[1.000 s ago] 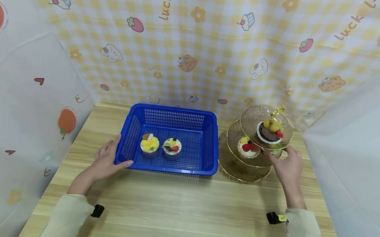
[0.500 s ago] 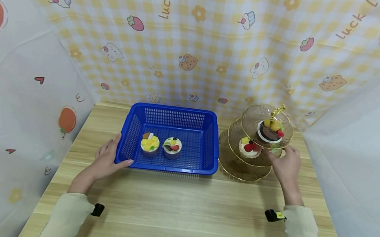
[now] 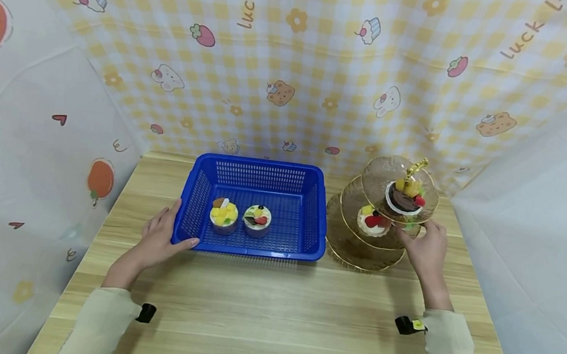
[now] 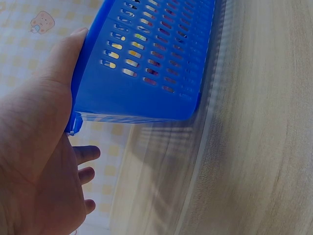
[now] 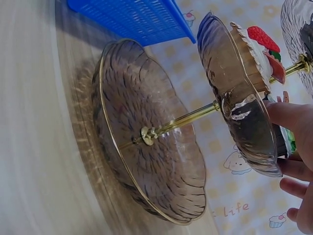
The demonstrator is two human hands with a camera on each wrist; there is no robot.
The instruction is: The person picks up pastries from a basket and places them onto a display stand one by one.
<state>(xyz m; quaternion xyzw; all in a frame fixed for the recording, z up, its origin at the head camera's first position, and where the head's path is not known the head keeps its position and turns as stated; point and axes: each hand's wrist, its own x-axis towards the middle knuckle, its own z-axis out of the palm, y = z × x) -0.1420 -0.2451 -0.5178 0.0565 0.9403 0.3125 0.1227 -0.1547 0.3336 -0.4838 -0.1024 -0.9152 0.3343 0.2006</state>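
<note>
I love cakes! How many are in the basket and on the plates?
5: yellow cake and fruit cake in the basket; chocolate cake on the top plate; strawberry cake and partly hidden dark cake on the middle plate. More may be hidden.

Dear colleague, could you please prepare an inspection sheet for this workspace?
Surface: light wooden table.
Job's things: blue basket containing a yellow-topped cake and a mixed-fruit cake; three-tier stand with a chocolate cake on top, a strawberry cake and a partly hidden dark cake at the middle tier.
Clutter: nothing seen.
Hands: left hand rests at the basket's near left corner; right hand holds the dark cake.
Cables: nothing seen.
Surroundings: yellow-checked cloth behind, white sheets at both sides.
</note>
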